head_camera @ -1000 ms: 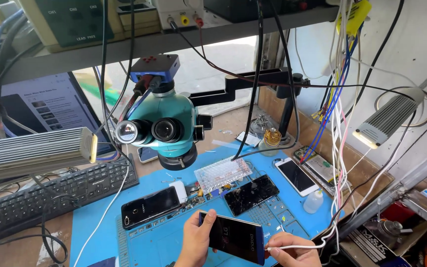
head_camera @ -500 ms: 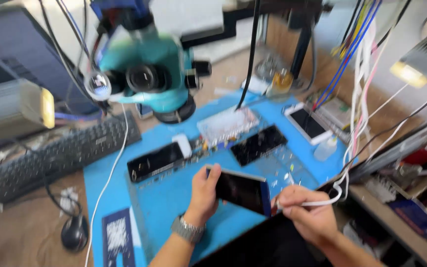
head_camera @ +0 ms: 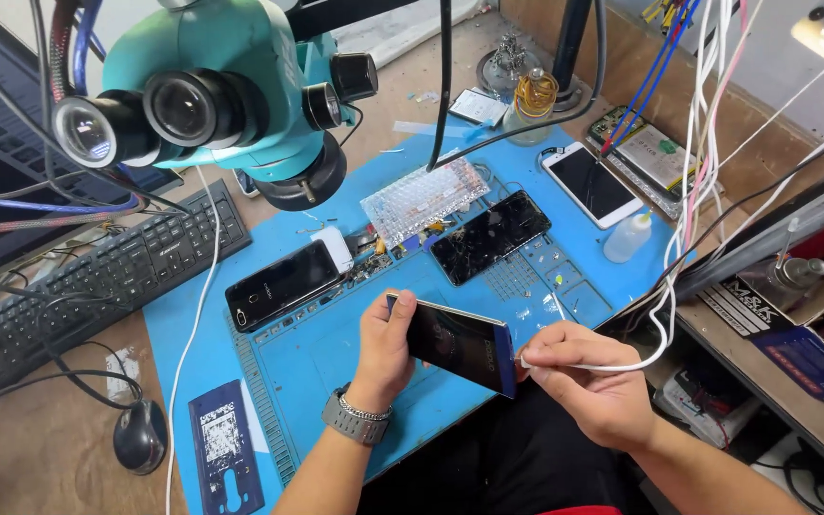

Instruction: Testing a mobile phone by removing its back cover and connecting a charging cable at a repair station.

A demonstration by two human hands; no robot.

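Far left on the tabletop [head_camera: 40, 448]: black keyboard [head_camera: 97, 277], a black mouse [head_camera: 138, 436] below it, cables trailing between. Above hangs a teal stereo microscope [head_camera: 231, 86], eyepieces turned toward the camera.

Blue work mat [head_camera: 307, 353] covers the middle. On it, left to right — a dark blue phone back cover [head_camera: 225, 445] at the near corner, a black phone [head_camera: 281, 284] lying face up, a clear ribbed tray [head_camera: 424, 200], a phone with a cracked screen [head_camera: 490, 236], a white phone [head_camera: 591, 183] and a small clear bottle [head_camera: 628, 236] just beside it.

Left hand [head_camera: 383, 348], watch on the wrist, is closed around the left end of a dark phone [head_camera: 460, 345], thumb on the near edge, fingers behind. The phone is held above the mat, tilted, its right end pointing at the other hand.

Right hand [head_camera: 591, 381] pinches the plug of a white cable [head_camera: 655, 329] between thumb and forefinger — plug tip touching the phone's right end. The cable loops up and right into a bundle of hanging wires [head_camera: 708, 114].
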